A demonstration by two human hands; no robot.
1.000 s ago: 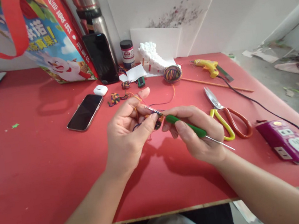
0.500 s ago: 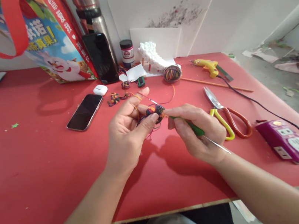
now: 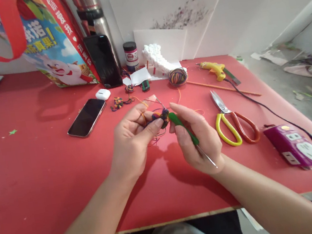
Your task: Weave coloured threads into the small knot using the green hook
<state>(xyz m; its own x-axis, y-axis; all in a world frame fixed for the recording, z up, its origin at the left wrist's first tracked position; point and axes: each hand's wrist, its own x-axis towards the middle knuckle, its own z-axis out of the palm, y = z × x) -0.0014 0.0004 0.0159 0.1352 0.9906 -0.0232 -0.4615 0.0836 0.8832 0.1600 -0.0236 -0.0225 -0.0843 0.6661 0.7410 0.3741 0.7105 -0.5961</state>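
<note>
Between thumb and fingers, my left hand [image 3: 131, 140] pinches a small multicoloured crochet piece [image 3: 164, 118], with yarn looped over the raised index finger. My right hand [image 3: 198, 138] grips the green handle of a crochet hook [image 3: 186, 129]. The hook's thin metal tip lies at the top of the piece, and a second metal end sticks out below my palm. Behind the hands rests a ball of variegated yarn [image 3: 177, 77], its strand trailing forward. A small crocheted scrap [image 3: 118, 103] lies to the left of it.
Scissors [image 3: 227, 120], a yellow glue gun [image 3: 212, 70] and a purple power strip [image 3: 297, 144] lie on the right. Farther left are a phone [image 3: 87, 118] and a white earbud case [image 3: 103, 94]. A gift bag [image 3: 57, 57] and steel flask [image 3: 98, 24] stand behind.
My right hand has turned and shifted slightly left, bringing the green handle to a steeper angle against the crochet piece. My left hand keeps its pinch. The whole view has shifted a little.
</note>
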